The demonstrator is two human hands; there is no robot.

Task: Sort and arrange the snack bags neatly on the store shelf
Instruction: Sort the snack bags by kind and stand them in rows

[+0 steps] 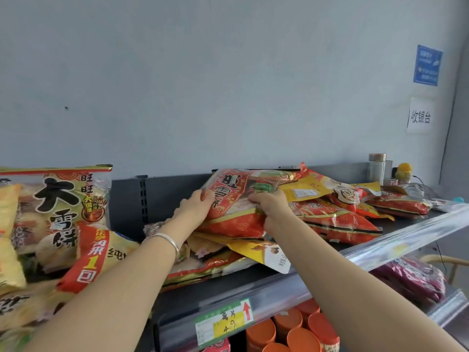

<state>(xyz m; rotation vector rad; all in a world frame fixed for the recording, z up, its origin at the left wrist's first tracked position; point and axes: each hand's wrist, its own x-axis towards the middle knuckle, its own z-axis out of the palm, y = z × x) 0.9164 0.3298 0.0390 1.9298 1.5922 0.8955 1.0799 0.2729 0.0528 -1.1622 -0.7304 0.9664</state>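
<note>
Left hand (195, 209) and right hand (269, 209) both grasp the red rice-cracker bag (236, 222), atop the loose pile (335, 221) right of the upright bag (63, 207). Risk: lifting may drag the overhanging yellow bag (266, 252) off the shelf (330, 273)

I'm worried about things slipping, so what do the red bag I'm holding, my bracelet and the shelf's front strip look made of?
The red bag: likely glossy plastic film; it crinkles and glints. The bracelet: polished silvery metal, judging by its shine. The front strip: seemingly clear rigid plastic; the price label shows through it.
</note>
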